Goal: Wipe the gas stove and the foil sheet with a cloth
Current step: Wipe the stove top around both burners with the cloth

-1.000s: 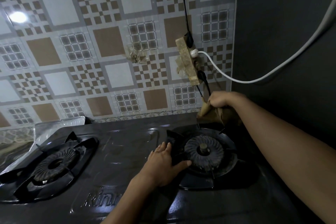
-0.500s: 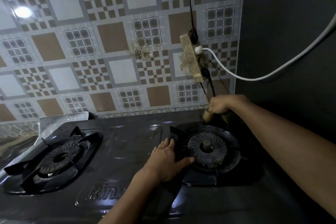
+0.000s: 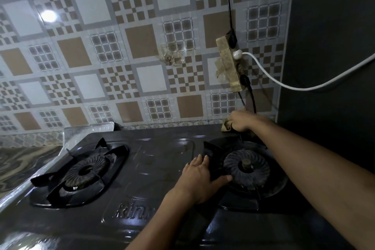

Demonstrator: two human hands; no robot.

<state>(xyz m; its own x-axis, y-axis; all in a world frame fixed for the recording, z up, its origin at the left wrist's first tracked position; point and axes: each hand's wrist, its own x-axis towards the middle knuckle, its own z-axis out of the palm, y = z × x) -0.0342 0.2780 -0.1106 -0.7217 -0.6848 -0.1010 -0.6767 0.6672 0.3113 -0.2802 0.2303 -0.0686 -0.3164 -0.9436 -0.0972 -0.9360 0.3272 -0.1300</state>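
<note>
I judge the task to be under way and well short of finished. My right hand [image 3: 242, 121] is closed on a crumpled tan cloth [image 3: 226, 126], pressed against the far right corner of the gas stove [image 3: 160, 160], behind the right burner [image 3: 246, 167]. My left hand [image 3: 199, 178] lies flat and open on the stove top, fingers spread, thumb touching the edge of that burner; it holds nothing and appears only to steady the appliance. The two hands are well apart.

The stove top between the burners is glossy black pressed metal with embossed lettering along the front; it shows sheen, though I cannot tell whether it has been wiped. The burner caps are round, ribbed and dull. The left burner [image 3: 85, 170] sits in a black pan support with pointed prongs. The foil sheet [image 3: 85, 130], silvery and creased with an upturned edge, lies to the left of the stove and behind it; no hand is near it, so I rate it as outstanding.
</note>
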